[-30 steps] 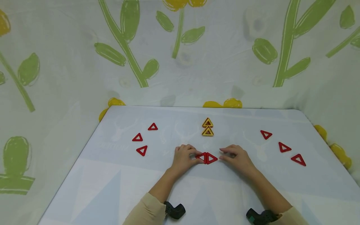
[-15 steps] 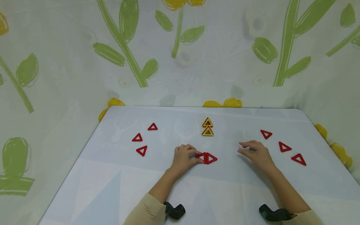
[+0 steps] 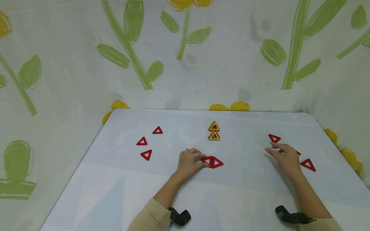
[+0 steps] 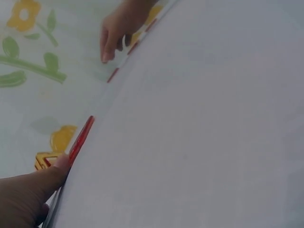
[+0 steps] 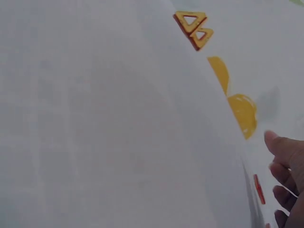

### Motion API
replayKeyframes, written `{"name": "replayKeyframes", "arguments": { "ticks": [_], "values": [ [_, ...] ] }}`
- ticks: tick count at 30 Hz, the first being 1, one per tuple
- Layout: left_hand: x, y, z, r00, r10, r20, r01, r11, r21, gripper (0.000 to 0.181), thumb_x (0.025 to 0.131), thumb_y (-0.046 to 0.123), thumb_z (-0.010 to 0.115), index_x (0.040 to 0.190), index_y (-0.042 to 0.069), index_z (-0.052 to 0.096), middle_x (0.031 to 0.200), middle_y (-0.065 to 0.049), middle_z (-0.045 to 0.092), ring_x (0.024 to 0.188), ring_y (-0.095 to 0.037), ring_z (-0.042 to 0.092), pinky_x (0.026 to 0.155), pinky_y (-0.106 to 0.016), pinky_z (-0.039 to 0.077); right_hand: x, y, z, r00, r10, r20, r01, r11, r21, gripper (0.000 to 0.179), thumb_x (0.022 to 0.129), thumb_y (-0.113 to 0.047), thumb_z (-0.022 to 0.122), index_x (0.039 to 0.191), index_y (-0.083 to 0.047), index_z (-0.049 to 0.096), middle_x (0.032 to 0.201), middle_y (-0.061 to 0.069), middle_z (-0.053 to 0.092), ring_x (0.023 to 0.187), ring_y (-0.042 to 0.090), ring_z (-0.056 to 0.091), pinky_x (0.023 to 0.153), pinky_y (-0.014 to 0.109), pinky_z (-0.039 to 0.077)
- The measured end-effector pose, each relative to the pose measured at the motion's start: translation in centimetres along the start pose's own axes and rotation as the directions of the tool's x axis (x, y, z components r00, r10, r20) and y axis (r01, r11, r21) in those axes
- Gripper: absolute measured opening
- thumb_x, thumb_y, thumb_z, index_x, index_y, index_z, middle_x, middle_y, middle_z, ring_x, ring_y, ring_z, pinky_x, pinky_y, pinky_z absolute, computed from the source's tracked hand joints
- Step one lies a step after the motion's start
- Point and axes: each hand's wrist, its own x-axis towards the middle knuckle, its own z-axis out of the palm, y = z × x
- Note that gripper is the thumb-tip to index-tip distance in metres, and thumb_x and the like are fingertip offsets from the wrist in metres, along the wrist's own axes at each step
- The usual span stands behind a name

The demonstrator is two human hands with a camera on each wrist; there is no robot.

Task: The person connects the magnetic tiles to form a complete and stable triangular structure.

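Right hand (image 3: 286, 158) moved rightward, partly hiding red triangle (image 3: 298, 153).

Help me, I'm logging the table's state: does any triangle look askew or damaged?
Nothing stands out. The red pair at the left hand lies edge to edge, and the yellow triangles line up. One red triangle is mostly hidden behind the right hand, so I can't judge it.

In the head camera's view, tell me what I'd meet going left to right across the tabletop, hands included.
Cluster of three red triangles → left hand → pair of adjoining red triangles → right hand → rightmost red triangle. Overlapping pieces are left out.
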Motion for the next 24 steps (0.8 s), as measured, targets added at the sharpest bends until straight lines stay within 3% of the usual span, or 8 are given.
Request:
{"name": "replayKeyframes", "arguments": {
  "ticks": [4, 8, 13, 18, 24],
  "values": [
    [0.0, 0.1, 0.1, 1.0, -0.015, -0.01, 0.015, 1.0, 0.003, 0.033, 0.075, 0.038, 0.077, 0.103, 0.02, 0.074, 0.1, 0.004, 0.062, 0.097, -0.015, 0.051, 0.087, -0.038, 0.033, 0.4, 0.9, -0.3, 0.998, 0.022, -0.062, -0.024, 0.999, -0.021, 0.056, 0.09, -0.038, 0.062, 0.127, 0.003, 0.056, 0.12, 0.027, 0.055, 0.106, 0.039, 0.047, 0.074, 0.037, 0.034],
    [-0.1, 0.5, 0.3, 1.0, -0.019, -0.002, 0.02, 0.996, 0.09, 0.046, 0.073, 0.047, 0.076, 0.111, 0.023, 0.071, 0.104, 0.003, 0.06, 0.098, -0.016, 0.05, 0.086, -0.038, 0.033, 1.1, 1.9, -0.8, 0.996, -0.002, -0.091, -0.01, 0.991, -0.131, 0.059, 0.091, -0.04, 0.061, 0.129, 0.005, 0.052, 0.114, 0.03, 0.056, 0.101, 0.044, 0.045, 0.074, 0.048, 0.027],
    [0.0, 0.8, 0.7, 0.999, -0.028, 0.027, 0.023, 0.984, 0.177, 0.051, 0.073, 0.053, 0.074, 0.116, 0.025, 0.066, 0.109, 0.002, 0.056, 0.102, -0.016, 0.047, 0.086, -0.038, 0.032, 2.0, 3.2, -1.1, 0.999, -0.009, -0.046, -0.003, 0.968, -0.251, 0.068, 0.09, -0.048, 0.057, 0.132, 0.005, 0.047, 0.114, 0.035, 0.049, 0.103, 0.053, 0.037, 0.079, 0.062, 0.024],
    [-0.1, 0.8, 0.8, 0.999, -0.023, 0.025, 0.017, 0.981, 0.192, 0.047, 0.074, 0.052, 0.074, 0.113, 0.026, 0.067, 0.109, 0.003, 0.055, 0.102, -0.015, 0.046, 0.087, -0.037, 0.031, 2.9, 3.6, -1.0, 1.0, -0.002, -0.005, 0.0, 0.962, -0.274, 0.073, 0.09, -0.052, 0.054, 0.133, 0.006, 0.044, 0.125, 0.039, 0.039, 0.108, 0.057, 0.032, 0.082, 0.064, 0.022],
    [-0.2, 0.7, 0.6, 1.0, 0.01, 0.014, -0.013, 0.981, 0.191, 0.045, 0.074, 0.05, 0.074, 0.112, 0.025, 0.067, 0.107, 0.002, 0.055, 0.1, -0.014, 0.046, 0.084, -0.036, 0.032, 3.8, 3.7, -0.7, 1.0, -0.002, 0.009, 0.005, 0.956, -0.292, 0.073, 0.09, -0.053, 0.052, 0.132, 0.006, 0.043, 0.126, 0.04, 0.036, 0.109, 0.058, 0.03, 0.081, 0.064, 0.022]
  ]
}}
